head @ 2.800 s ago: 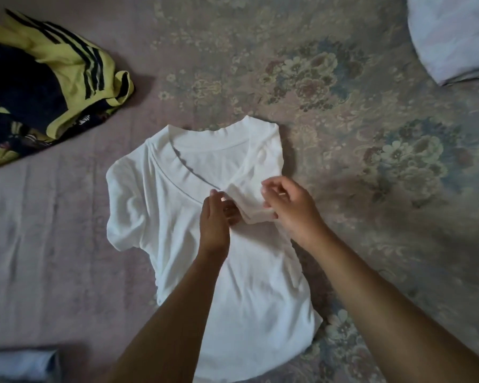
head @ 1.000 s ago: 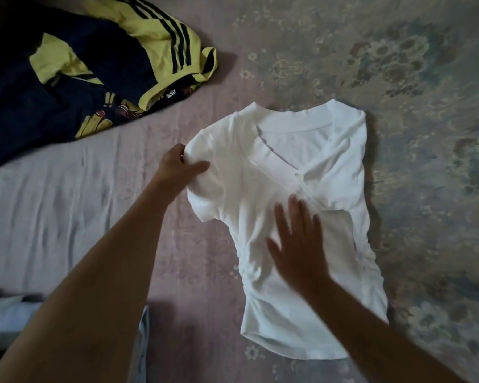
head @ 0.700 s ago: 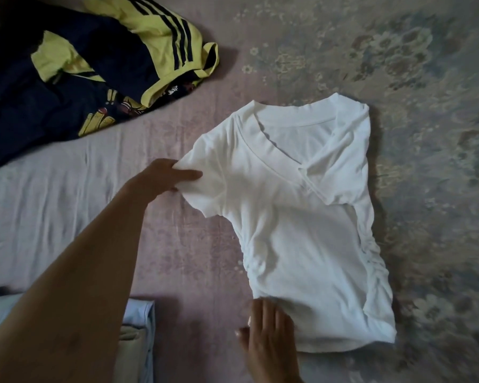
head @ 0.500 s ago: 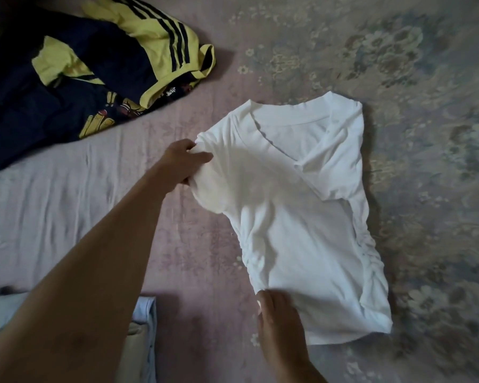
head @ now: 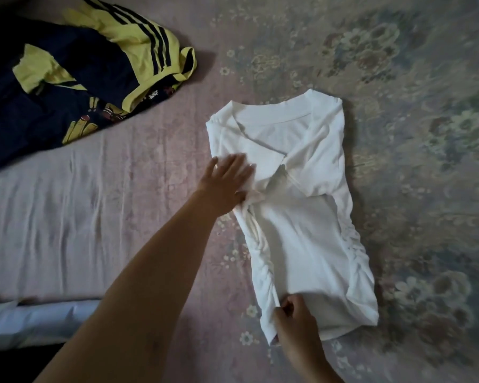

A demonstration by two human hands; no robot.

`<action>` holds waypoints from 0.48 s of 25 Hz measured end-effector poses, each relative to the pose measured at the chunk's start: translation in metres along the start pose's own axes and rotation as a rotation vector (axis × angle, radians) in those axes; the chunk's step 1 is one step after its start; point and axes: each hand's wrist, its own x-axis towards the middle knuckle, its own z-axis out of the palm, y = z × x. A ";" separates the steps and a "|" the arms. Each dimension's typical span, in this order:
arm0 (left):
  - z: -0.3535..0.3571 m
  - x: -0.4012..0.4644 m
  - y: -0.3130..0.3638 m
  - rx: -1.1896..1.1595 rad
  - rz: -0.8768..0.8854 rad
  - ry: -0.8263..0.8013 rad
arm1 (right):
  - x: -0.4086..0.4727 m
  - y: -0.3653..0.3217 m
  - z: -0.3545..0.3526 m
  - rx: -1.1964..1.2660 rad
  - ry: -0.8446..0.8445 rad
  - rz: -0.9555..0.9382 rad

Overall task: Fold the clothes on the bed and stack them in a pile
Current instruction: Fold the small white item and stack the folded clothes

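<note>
White shirt lying on the floral bed cover with both sleeves folded in, left hand flat on its left side with fingers spread, right hand pinching the bottom hem, yellow and navy clothes well apart at upper left

Setting: a home bedroom, probably. Work surface is a bed under a wrinkled pinkish sheet with faded floral print. Loose household laundry lies on it: white top, yellow-and-navy striped jersey. Pale folded fabric at lower left edge, blurred.
</note>
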 end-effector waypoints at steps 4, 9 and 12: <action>0.005 -0.018 0.024 0.059 0.159 -0.022 | 0.006 -0.001 -0.004 -0.009 -0.038 -0.002; 0.005 -0.097 0.079 -0.119 0.612 0.150 | 0.029 0.020 -0.065 -0.646 0.239 -0.884; 0.017 -0.144 0.089 -0.146 0.664 0.104 | 0.060 0.038 -0.129 -0.852 0.361 -1.216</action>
